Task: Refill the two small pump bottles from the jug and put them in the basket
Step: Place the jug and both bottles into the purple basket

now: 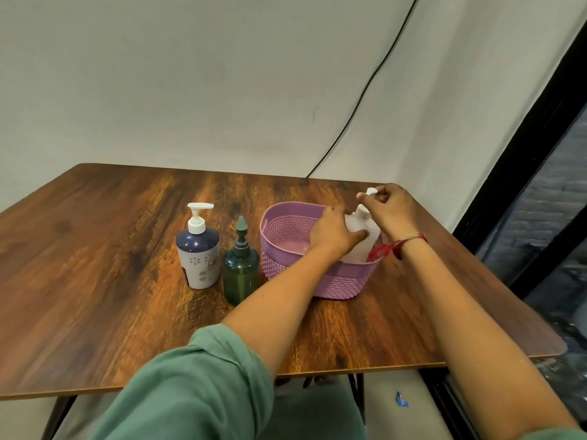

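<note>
Jug (357,254) of white plastic is standing upright inside the right end of the basket (286,236), its long axis running vertical and its neck pointing up, while the near rim is hiding its base. The left hand (333,233) is gripping the jug's body with the thumb curling across the front, and the right hand (390,211) is pinching the small white cap (371,192) from above. The basket, an oval of lilac woven-look plastic, is sitting near the table's right edge. Just to its left the two pump bottles are standing upright and close together: the white-and-navy bottle (198,258), its white spout pointing right, and the translucent green bottle (241,274), whose spout direction I cannot tell. The wood-grain table (111,281) is stretching open to the left and toward the near edge.
</note>
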